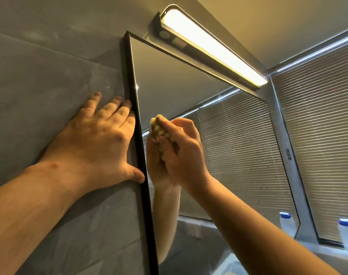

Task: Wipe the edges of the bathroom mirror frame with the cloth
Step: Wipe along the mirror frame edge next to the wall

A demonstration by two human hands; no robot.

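Observation:
A mirror (179,92) in a thin black frame (132,80) hangs on a grey tiled wall. My left hand (101,139) lies flat on the wall just left of the frame's left edge, with its fingertips and thumb touching the frame. My right hand (183,153) grips a bunched yellowish cloth (158,127) and holds it against the mirror glass, close to the right of the left frame edge. The hand and cloth are reflected in the glass.
A lit bar lamp (210,46) sits above the mirror's top edge. Slatted blinds (319,124) cover the window on the right. A white bottle with a blue cap (347,233) stands on the sill at lower right, and its reflection shows in the mirror.

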